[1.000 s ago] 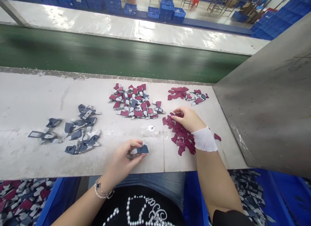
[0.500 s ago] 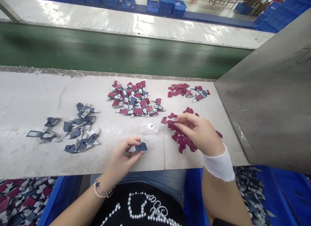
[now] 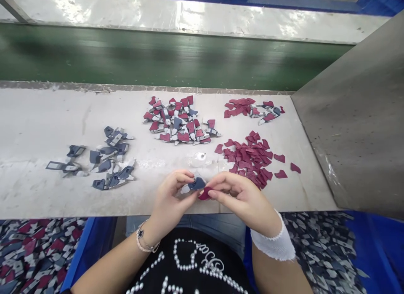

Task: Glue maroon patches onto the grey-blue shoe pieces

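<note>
Pinched in my left hand (image 3: 173,193) is a small dark-blue and light-grey plastic part (image 3: 197,183), held over the table's front edge. My right hand (image 3: 238,197) is closed on a flat maroon piece (image 3: 205,193), whose edge is right beside the blue part; I cannot tell whether they touch. Behind my right hand lies a heap of the same maroon pieces (image 3: 249,155). Just beyond my hands is a small white blob-like item with a dark tip (image 3: 199,157). A pile of blue-grey parts with maroon faces (image 3: 181,121) sits farther back.
Blue-grey parts without maroon (image 3: 110,159) lie on the left of the white table (image 3: 31,129). Another maroon heap (image 3: 238,106) is at back right, near a metal panel (image 3: 353,117). A green belt (image 3: 151,60) runs behind. Blue bins (image 3: 82,247) of parts flank my lap.
My right hand has moved left from the maroon heap to my left hand, bringing one maroon piece. My left hand still grips the blue-grey part. The view has tilted down.
</note>
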A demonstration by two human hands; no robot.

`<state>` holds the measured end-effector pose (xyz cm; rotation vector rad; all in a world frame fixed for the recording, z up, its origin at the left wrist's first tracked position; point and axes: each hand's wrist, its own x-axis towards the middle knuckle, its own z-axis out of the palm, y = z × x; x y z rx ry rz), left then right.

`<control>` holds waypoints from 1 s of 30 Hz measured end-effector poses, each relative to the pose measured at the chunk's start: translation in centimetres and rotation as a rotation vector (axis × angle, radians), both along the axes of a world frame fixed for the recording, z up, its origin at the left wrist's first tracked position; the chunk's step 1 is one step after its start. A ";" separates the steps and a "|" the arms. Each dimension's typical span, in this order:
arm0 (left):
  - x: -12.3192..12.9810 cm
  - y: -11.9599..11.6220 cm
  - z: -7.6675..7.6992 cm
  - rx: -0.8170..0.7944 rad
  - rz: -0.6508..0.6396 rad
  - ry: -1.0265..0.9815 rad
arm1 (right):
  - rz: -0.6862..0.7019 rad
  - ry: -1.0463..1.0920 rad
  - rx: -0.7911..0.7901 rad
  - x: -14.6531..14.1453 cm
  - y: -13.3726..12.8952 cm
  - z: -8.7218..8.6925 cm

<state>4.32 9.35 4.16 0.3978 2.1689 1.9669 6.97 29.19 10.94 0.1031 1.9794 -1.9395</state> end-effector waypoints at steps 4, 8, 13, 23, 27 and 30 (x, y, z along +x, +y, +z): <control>0.1 0.1 -0.1 -0.002 0.010 0.029 | -0.057 0.054 0.120 -0.2 -0.6 -0.2; 0.2 0.0 -0.1 -0.038 0.017 0.090 | -0.103 0.024 0.157 -0.3 -0.7 -0.8; 0.2 0.1 0.1 -0.034 0.003 0.155 | -0.106 -0.007 0.137 -0.4 -0.7 -1.0; -0.2 -0.3 0.4 -0.017 -0.047 0.234 | -0.091 -0.053 0.185 -0.8 -0.7 -0.6; -0.3 -0.9 1.2 -0.007 -0.095 0.239 | -0.058 -0.031 0.121 -0.8 -0.5 0.1; -0.4 -1.3 1.7 -0.005 -0.123 0.254 | 0.018 -0.023 0.050 -0.9 -0.5 0.4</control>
